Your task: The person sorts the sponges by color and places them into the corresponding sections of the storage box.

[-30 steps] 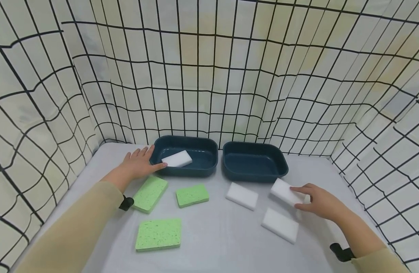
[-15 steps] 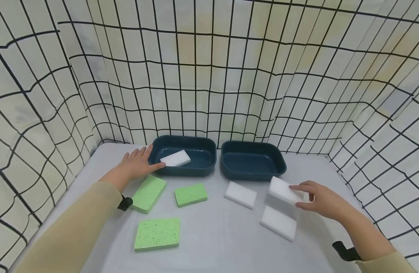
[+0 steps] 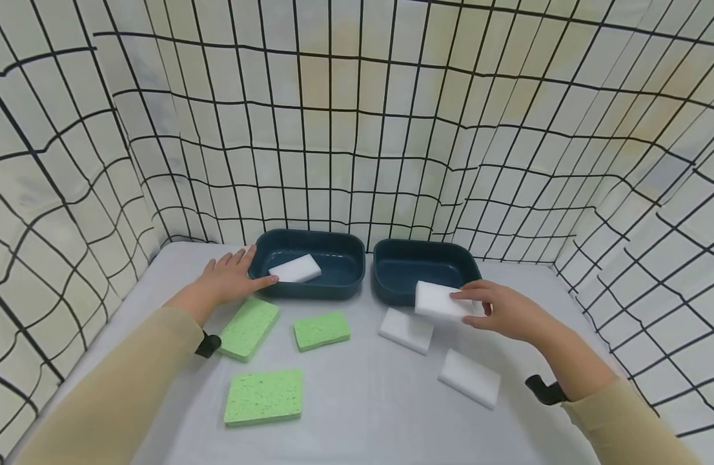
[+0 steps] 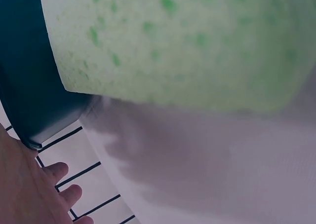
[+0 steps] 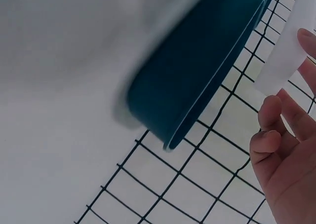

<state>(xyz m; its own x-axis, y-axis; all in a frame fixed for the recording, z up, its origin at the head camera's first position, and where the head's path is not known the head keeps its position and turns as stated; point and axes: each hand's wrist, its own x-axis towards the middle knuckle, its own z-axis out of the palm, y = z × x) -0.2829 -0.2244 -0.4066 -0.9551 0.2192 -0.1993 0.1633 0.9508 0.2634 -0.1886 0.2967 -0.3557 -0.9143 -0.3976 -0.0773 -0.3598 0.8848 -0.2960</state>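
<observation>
Between thumb and fingers my right hand (image 3: 502, 311) pinches a white sponge block (image 3: 441, 299), raised at the front rim of the right dark teal tray (image 3: 386, 284). In the right wrist view that white block (image 5: 289, 51) shows above the tray's level. My left hand (image 3: 229, 278) rests at the left end of the left teal tray (image 3: 345, 290), fingers straight, thumb over the rim. Inside that tray lies another white block (image 3: 295, 268). Two more white blocks, one nearer the tray (image 3: 406, 330) and one closer to me (image 3: 470, 378), lie on the table.
Three green sponges lie on the left: one tilted beside my left wrist (image 3: 249, 329), a small one (image 3: 321, 331) and a large one in front (image 3: 264, 397). Black wire grid (image 3: 357, 155) walls the back and sides of the white table (image 3: 357, 413).
My right hand has lifted the white sponge block and carried it left to the right tray's front rim. The left hand has kept its place at the left tray.
</observation>
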